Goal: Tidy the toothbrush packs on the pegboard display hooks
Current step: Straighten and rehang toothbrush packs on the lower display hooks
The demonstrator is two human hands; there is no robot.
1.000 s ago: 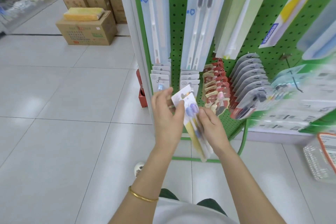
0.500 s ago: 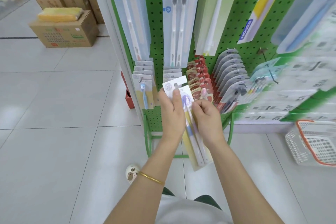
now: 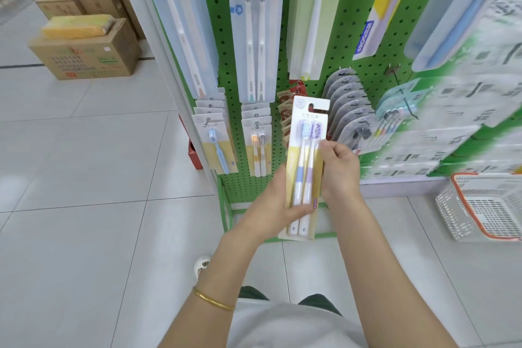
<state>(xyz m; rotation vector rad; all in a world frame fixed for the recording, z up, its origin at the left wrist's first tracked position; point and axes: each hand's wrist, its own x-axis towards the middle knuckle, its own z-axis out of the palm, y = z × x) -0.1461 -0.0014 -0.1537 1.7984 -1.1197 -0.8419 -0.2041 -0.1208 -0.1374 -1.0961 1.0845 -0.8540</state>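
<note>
I hold a stack of two-brush toothbrush packs (image 3: 304, 167) upright in front of the green pegboard (image 3: 282, 37); the front pack shows a blue and a purple brush on a yellow and white card. My left hand (image 3: 271, 206) grips the stack's lower left side, thumb across the front near the bottom. My right hand (image 3: 337, 169) grips its right edge at mid height. Low on the pegboard hang a row of single blue-brush packs (image 3: 216, 144) and a row of twin-brush packs (image 3: 257, 144). Long toothbrush packs (image 3: 254, 25) hang above them.
Red card packs (image 3: 285, 104) and grey blister packs (image 3: 346, 104) hang right of the held stack. A white and orange basket (image 3: 485, 206) stands on the floor at right. Cardboard boxes (image 3: 87, 48) sit on the tiled floor at far left. My shoe (image 3: 202, 265) shows below.
The stack has been squared up and turned upright with its front facing me. My left hand slid from the top of the packs down to the lower left side. The view has moved closer to the pegboard.
</note>
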